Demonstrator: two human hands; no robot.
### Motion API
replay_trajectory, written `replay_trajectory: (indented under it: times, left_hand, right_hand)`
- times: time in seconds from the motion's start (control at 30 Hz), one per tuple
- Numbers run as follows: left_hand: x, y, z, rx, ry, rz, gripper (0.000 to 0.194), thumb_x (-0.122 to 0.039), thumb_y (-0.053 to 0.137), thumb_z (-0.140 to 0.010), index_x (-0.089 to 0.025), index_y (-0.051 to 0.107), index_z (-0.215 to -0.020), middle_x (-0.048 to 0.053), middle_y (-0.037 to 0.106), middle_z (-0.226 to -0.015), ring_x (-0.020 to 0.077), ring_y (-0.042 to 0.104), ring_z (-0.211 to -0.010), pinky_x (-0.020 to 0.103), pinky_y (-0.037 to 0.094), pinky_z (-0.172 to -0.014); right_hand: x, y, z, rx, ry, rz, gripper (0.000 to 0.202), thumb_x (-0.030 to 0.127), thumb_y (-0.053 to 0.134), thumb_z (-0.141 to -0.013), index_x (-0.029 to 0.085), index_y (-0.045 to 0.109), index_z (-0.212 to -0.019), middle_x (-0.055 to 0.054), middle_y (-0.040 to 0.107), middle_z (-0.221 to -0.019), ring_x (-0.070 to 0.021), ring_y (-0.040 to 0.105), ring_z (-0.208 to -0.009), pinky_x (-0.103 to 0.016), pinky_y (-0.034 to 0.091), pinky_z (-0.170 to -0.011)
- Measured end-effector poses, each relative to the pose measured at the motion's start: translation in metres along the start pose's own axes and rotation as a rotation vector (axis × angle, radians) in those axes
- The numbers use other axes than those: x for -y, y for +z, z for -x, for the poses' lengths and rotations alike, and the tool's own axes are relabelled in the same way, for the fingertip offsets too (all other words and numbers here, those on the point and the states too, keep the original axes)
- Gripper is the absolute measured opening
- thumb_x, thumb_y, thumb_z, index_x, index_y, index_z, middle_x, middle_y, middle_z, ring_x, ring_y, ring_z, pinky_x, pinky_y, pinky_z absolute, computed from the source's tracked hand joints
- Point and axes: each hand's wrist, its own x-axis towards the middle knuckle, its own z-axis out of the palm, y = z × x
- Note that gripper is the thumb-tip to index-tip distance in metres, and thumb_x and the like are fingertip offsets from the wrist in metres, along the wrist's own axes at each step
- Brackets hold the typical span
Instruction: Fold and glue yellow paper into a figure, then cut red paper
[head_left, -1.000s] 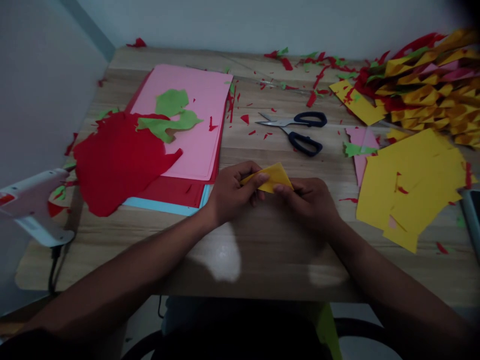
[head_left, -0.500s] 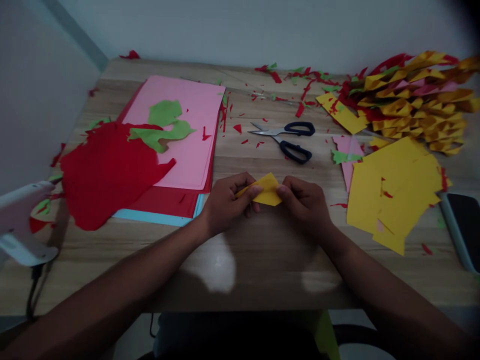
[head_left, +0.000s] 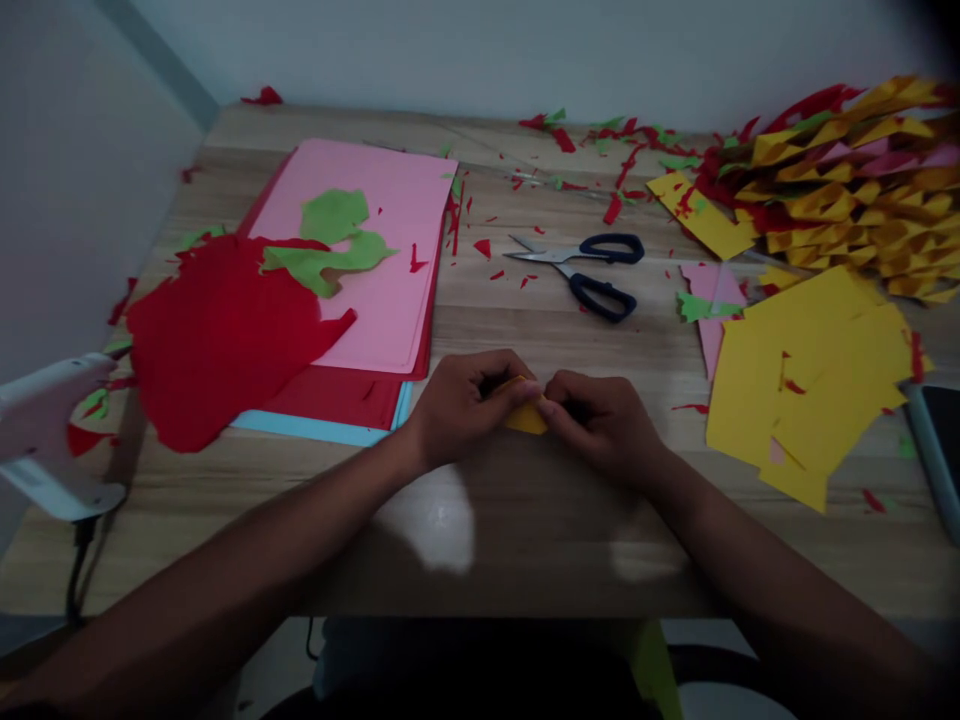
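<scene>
A small folded piece of yellow paper (head_left: pixel 527 418) is pinched between my two hands near the middle of the table; the fingers cover most of it. My left hand (head_left: pixel 474 405) grips it from the left, thumb on top. From the right, my right hand (head_left: pixel 604 425) pinches its edge with thumb and forefinger, and the two hands' fingertips nearly meet. Beyond them lies a pair of scissors (head_left: pixel 574 268) with dark handles, its blades spread apart. To the right, several flat sheets of yellow paper (head_left: pixel 806 370) overlap.
Left, a stack of pink sheets (head_left: pixel 360 300) bears green scraps (head_left: pixel 334 215) and red paper (head_left: pixel 225 340). A white glue gun (head_left: pixel 56 420) stands at the left edge. Folded yellow paper pieces (head_left: pixel 870 220) pile up at back right, and a phone (head_left: pixel 937 450) lies at the right edge.
My hands have come closer together, and the fingers now cover more of the yellow paper. The view has shifted slightly, and the scissors stay where they lay.
</scene>
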Motion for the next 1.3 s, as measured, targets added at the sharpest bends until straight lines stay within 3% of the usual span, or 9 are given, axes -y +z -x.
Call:
replay_trajectory:
  times: [0.17,0.33,0.53,0.67,0.87,1.03,1.3]
  left_hand:
    - [0.0015,0.0009,0.0026,-0.058,0.021,-0.088,0.026,-0.034,0.064,-0.089,-0.015,0.069,-0.071,-0.003,0.063,-0.062,0.0088,0.053,-0.06,0.019,0.039,-0.057]
    - [0.0053,0.0035,0.005,-0.109,0.038,-0.161,0.031,-0.036,0.055,-0.094,-0.015,0.067,-0.075,-0.003,0.057,-0.062,0.0088,0.05,-0.059,0.02,0.038,-0.055]
    - [0.0021,0.0038,0.0039,-0.157,0.06,-0.131,0.024,-0.032,0.06,-0.091,-0.016,0.065,-0.074,-0.003,0.059,-0.062,0.0092,0.052,-0.058,0.02,0.039,-0.054]
    - [0.001,0.0035,0.0022,-0.108,0.056,-0.068,0.022,-0.034,0.062,-0.09,-0.017,0.061,-0.076,-0.002,0.061,-0.068,0.0096,0.054,-0.062,0.02,0.041,-0.057]
    - [0.003,0.0021,0.0011,-0.251,0.015,-0.096,0.021,-0.033,0.055,-0.093,-0.019,0.054,-0.077,-0.003,0.051,-0.066,0.0099,0.047,-0.06,0.021,0.038,-0.054]
    - [0.0052,0.0006,0.0007,-0.137,-0.001,-0.11,0.023,-0.038,0.054,-0.094,-0.018,0.061,-0.085,-0.001,0.061,-0.073,0.0115,0.054,-0.067,0.022,0.042,-0.06]
    - [0.0026,-0.0017,-0.0014,-0.089,0.034,-0.135,0.023,-0.039,0.061,-0.09,-0.017,0.068,-0.086,0.001,0.07,-0.081,0.014,0.061,-0.076,0.024,0.046,-0.069]
  right_hand:
    - [0.0037,0.0058,-0.0043,-0.081,0.073,-0.082,0.011,0.021,0.058,-0.085,0.021,0.053,-0.075,0.006,0.05,-0.06,-0.0084,0.042,-0.053,-0.022,0.032,-0.051]
    - [0.0027,0.0037,-0.0076,-0.064,0.104,-0.137,0.017,0.028,0.057,-0.09,0.02,0.057,-0.075,0.005,0.053,-0.062,-0.0086,0.045,-0.055,-0.021,0.035,-0.052]
    - [0.0049,0.0024,-0.0078,-0.098,0.022,-0.067,0.032,0.025,0.058,-0.09,0.019,0.047,-0.06,0.008,0.04,-0.051,-0.0059,0.034,-0.047,-0.022,0.027,-0.047]
    - [0.0046,0.0029,-0.0072,-0.184,0.034,-0.083,0.041,0.031,0.059,-0.091,0.019,0.043,-0.055,0.007,0.035,-0.048,-0.0061,0.03,-0.046,-0.023,0.024,-0.045]
    - [0.0017,0.007,-0.0087,-0.236,0.128,-0.182,0.018,0.03,0.063,-0.088,0.02,0.058,-0.075,0.005,0.053,-0.061,-0.0089,0.045,-0.054,-0.023,0.034,-0.051]
    - [-0.0024,0.005,-0.0084,-0.306,0.108,-0.185,0.015,0.027,0.062,-0.088,0.021,0.059,-0.074,0.004,0.055,-0.064,-0.0099,0.047,-0.057,-0.024,0.035,-0.053]
    - [0.0003,0.0034,-0.0069,-0.182,0.107,-0.23,0.017,0.034,0.067,-0.088,0.021,0.064,-0.078,0.004,0.058,-0.063,-0.0098,0.049,-0.056,-0.024,0.035,-0.052]
